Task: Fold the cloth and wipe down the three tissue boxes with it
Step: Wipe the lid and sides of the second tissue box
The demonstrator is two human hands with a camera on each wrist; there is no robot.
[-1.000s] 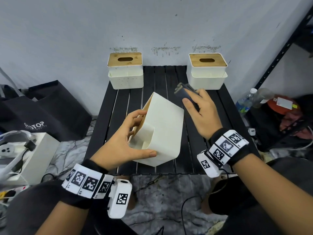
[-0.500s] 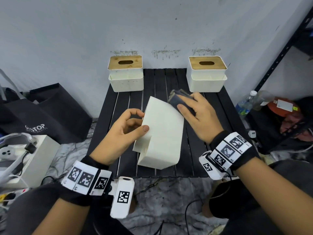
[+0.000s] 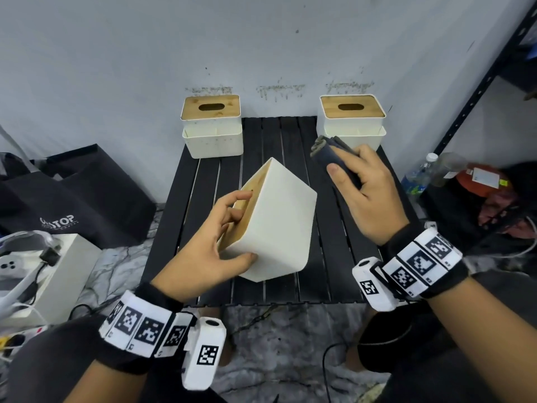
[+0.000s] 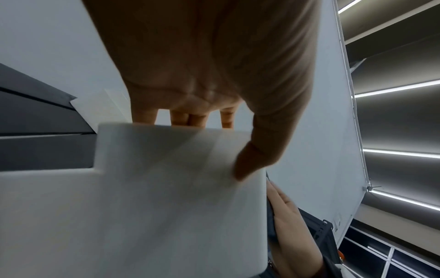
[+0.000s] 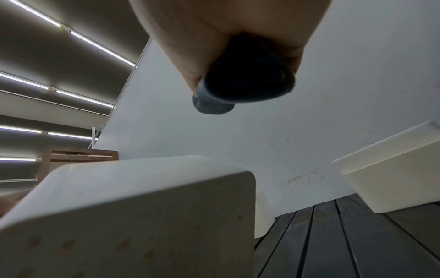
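Flanking a slatted black table (image 3: 290, 141) (grey wall behind): left hand (image 3: 203, 257) gripping tilted box (image 3: 279, 228), right hand (image 3: 372, 205) clutching cloth (image 3: 328, 152).

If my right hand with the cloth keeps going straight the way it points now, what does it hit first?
Probably the far right tissue box. The right hand points the cloth up the table toward its front wall, just to the left of centre. Depth is unclear, so it might pass the box's left side.

black slatted surface (image 3: 293, 146), two white tissue boxes with wooden lids sitting at the back corners, left (image 3: 212, 126) and right (image 3: 351, 120).
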